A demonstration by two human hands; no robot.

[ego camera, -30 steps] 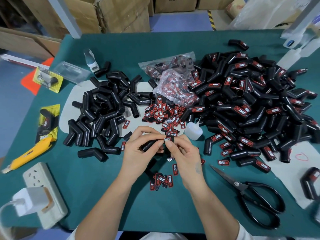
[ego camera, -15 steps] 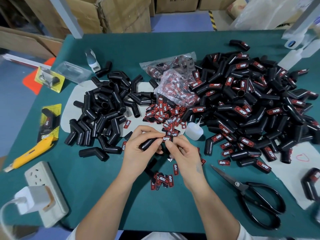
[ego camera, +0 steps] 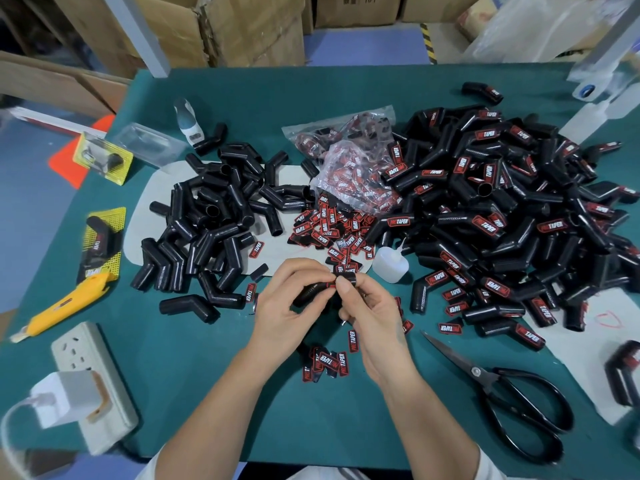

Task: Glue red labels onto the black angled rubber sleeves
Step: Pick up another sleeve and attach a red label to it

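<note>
Hands, left (ego camera: pixel 287 306) and right (ego camera: pixel 372 313), together pinch one black sleeve (ego camera: pixel 313 291) between them.

One black angled sleeve (ego camera: pixel 313 292) was held above the table, a red label (ego camera: pixel 333 285) pressed onto it.

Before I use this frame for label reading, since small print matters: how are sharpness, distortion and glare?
Head view: wide-angle bending curves the table edges; centre is sharp, "TAPER" reads on the labelled sleeves; the corners smear, blurring the charger; soft overhead light, faint sheen on the label bag; both hands cast mild shadows.
</note>
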